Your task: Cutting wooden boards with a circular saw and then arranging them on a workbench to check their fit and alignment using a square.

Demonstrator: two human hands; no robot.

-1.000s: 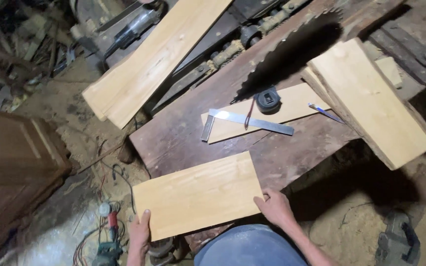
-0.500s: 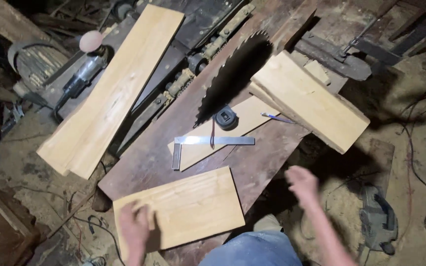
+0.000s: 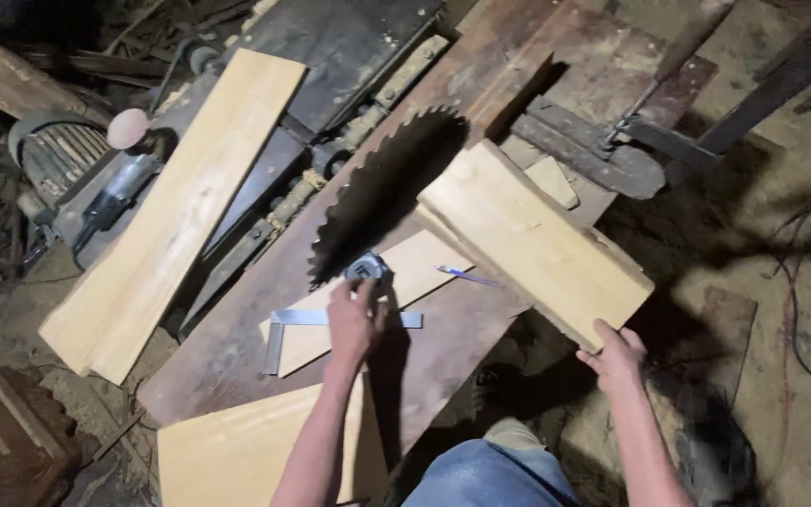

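At a saw table (image 3: 237, 366), the left hand (image 3: 354, 324) closes fingers around a tape measure (image 3: 368, 269); the right hand (image 3: 615, 357) grips a thick board's (image 3: 532, 239) end, fingers curled.

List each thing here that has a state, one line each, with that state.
Left hand: grip closed around the tape measure.
Tape measure: held, resting on the thin board.
Right hand: gripping the thick plank's near end.
Thick plank: resting on the table beside the blade.
Saw blade: exposed, upright.
Metal square: lying flat.
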